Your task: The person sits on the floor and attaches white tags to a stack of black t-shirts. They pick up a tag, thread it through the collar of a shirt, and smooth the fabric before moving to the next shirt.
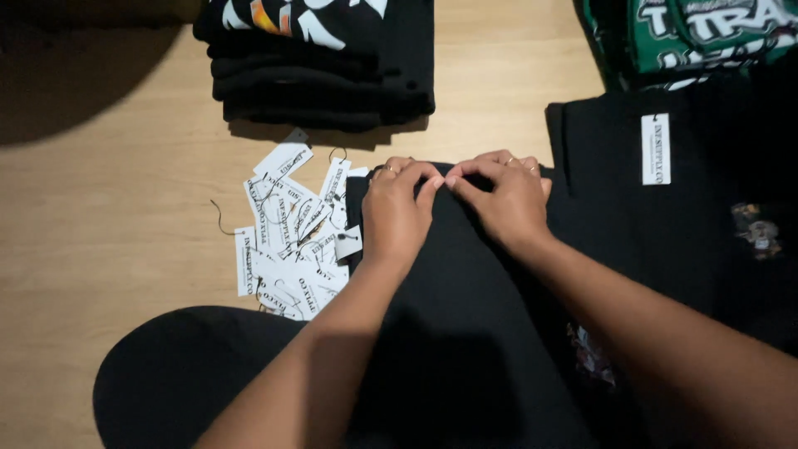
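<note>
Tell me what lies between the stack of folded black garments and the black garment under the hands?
In the head view, a heap of white paper hang tags on the bare wooden surface.

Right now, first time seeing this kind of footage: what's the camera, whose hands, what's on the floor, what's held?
There is no machine here. One camera is worn on a person's head and looks down at their own two bare hands. The left hand and right hand meet at the top edge of a black garment spread on a light wooden surface; the fingertips of both pinch the fabric there. Whether something small sits between them cannot be told. Left of the garment lies a loose pile of white paper tags with thin strings. Above it is a folded stack of black clothes. At right lies another black garment with a white tag on it, and green printed clothing in the corner.
</note>
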